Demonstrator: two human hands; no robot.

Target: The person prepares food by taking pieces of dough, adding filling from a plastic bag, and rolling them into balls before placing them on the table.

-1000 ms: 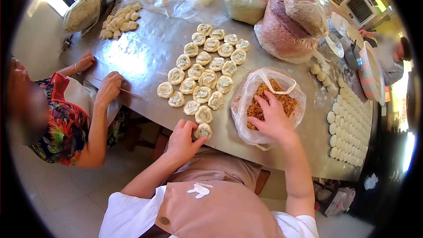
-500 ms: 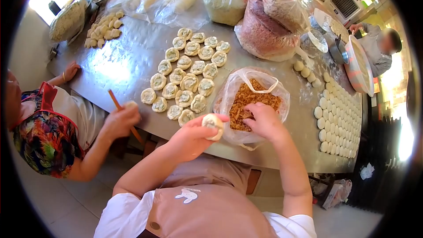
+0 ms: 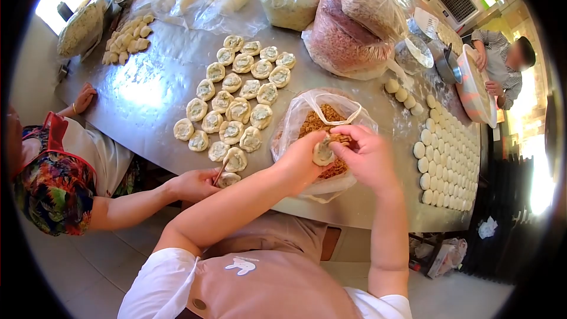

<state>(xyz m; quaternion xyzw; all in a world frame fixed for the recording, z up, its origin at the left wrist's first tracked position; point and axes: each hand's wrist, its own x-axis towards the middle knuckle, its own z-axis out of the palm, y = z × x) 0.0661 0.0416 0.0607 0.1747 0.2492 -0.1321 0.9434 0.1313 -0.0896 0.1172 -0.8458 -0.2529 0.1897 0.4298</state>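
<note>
My left hand (image 3: 297, 162) is closed around a small dough round (image 3: 323, 153), cupping it above the filling bag. Fingers of my right hand (image 3: 371, 156) are pinched at the dough's upper edge, with a clump of brown crumbly filling (image 3: 340, 137) between them. Below both hands, an open clear plastic bag (image 3: 286, 133) contains more of this brown filling (image 3: 313, 121), partly hidden by my hands. To the left, rows of dough rounds topped with pale filling (image 3: 238, 110) lie on the metal table (image 3: 156, 124).
At left, a co-worker's hand (image 3: 198, 185) holds a thin wooden stick beside a dough round (image 3: 228, 179). Large filled bags (image 3: 348, 32) stand behind. Flat white dough discs (image 3: 449, 159) cover the right side. Dough pieces (image 3: 127, 38) lie far left; another person handles a basin (image 3: 477, 85).
My left hand has moved right with the dough, over the bag. My right hand has lifted filling to it. The co-worker's hand has reached to the near end of the filled rounds.
</note>
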